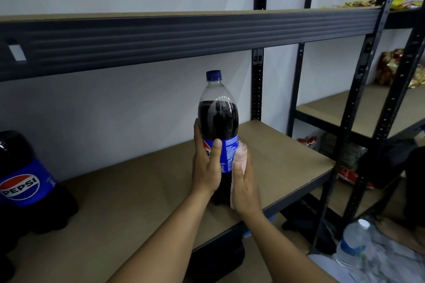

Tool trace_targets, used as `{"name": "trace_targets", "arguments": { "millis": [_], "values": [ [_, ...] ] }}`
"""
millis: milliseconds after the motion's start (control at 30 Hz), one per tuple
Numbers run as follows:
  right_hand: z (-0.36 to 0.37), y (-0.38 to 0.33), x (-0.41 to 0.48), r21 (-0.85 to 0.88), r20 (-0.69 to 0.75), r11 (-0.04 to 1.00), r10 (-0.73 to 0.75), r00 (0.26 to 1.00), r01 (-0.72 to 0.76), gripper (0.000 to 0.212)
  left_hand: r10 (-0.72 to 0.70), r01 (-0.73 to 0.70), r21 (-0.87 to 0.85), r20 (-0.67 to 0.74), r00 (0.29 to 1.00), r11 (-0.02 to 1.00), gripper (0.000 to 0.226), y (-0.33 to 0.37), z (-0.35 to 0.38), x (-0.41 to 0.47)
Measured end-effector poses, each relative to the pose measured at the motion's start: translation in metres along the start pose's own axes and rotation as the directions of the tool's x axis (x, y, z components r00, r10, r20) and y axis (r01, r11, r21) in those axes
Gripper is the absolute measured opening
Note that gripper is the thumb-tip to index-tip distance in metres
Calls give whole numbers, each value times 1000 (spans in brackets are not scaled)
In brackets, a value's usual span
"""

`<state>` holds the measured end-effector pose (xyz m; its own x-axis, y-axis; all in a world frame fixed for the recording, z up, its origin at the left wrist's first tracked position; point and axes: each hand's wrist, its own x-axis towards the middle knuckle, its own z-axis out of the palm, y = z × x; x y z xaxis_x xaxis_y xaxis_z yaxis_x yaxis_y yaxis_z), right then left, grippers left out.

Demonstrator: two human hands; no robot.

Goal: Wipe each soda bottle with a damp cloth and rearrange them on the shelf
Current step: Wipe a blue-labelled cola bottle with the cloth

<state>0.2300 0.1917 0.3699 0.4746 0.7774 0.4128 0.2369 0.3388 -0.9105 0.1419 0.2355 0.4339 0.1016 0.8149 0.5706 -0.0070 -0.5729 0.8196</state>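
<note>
A large Pepsi bottle (pixel 218 122) with dark soda and a blue cap stands upright on the brown shelf board (pixel 128 190). My left hand (pixel 205 165) grips its left side at the blue label, thumb across the front. My right hand (pixel 243 181) presses a pale pink cloth (pixel 241 151) flat against the bottle's right side. A second Pepsi bottle (pixel 23 179) stands at the far left of the same shelf, its top cut off by the upper shelf beam.
A dark metal beam (pixel 184 37) of the upper shelf runs overhead. Black uprights (pixel 358 99) bound the shelf on the right. Snack packets (pixel 391 69) lie on the neighbouring rack. A clear water bottle (pixel 354 243) stands low at the right.
</note>
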Motion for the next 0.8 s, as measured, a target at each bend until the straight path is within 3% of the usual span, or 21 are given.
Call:
{"name": "trace_targets", "arguments": {
  "millis": [200, 333, 433, 567, 667, 800],
  "values": [
    [1, -77, 39, 77, 10, 993, -89, 996, 88, 73, 21, -20, 14, -29, 999, 1000, 91, 0, 5, -2],
    [0, -156, 94, -54, 81, 968, -240, 967, 245, 55, -29, 27, -46, -31, 999, 999, 106, -2, 3, -4],
    [2, -151, 94, -54, 85, 951, -299, 950, 304, 59, -35, 34, -43, -23, 999, 999, 106, 3, 1, -5],
    [4, -73, 41, 29, 19, 993, -112, 994, 111, 60, 0, 1, 10, -27, 1000, 1000, 99, 4, 0, -5],
    [1, -26, 5, 40, 53, 999, -15, 999, 13, 45, 14, -13, 40, -31, 999, 999, 88, 3, 1, -5],
    [-1, -50, 20, 24, 34, 1000, 11, 999, -11, 48, 31, -30, 40, -37, 999, 999, 85, -4, 3, -3]
  ]
}}
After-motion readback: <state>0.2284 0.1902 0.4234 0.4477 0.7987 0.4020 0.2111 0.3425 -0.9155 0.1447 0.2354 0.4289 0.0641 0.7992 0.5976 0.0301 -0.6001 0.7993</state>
